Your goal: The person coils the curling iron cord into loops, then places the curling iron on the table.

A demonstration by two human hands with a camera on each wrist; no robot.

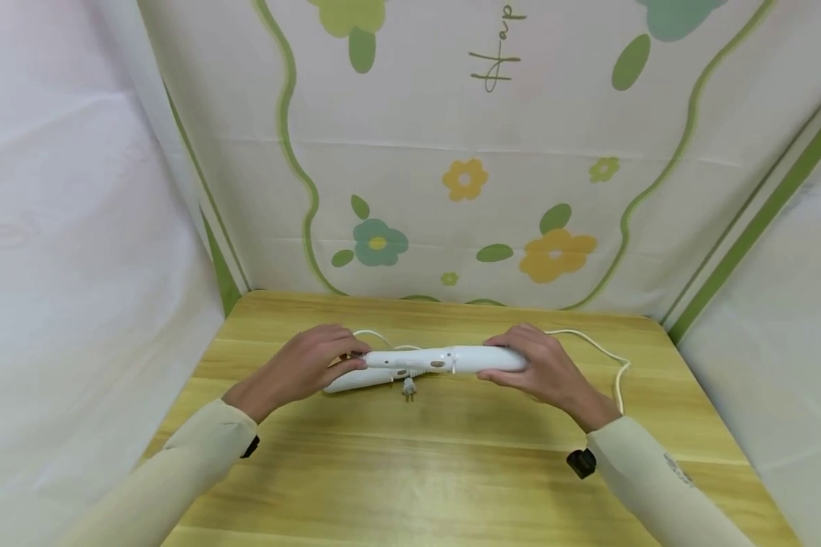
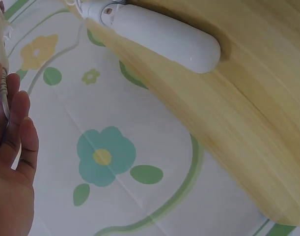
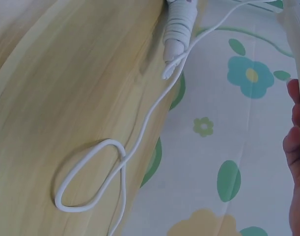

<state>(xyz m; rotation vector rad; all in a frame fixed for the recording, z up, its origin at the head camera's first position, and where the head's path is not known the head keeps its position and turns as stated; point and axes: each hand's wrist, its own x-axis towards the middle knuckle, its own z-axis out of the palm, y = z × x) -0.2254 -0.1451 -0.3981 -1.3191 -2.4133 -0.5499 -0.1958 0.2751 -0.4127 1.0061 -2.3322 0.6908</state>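
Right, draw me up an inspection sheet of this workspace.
Surface: wood-grain table
Job's things: upper wand, held up; lower wand, lying on the table
Clutter: nothing seen
Hands: left hand pinches the upper wand's cord end; right hand grips its thick end
Cables: wound cord at one end of the lower wand; loose cord looped on the table; plug near the lower wand
Surroundings: flowered cloth behind

White appliance, yellowish wood-grain table, floral-patterned white cloth
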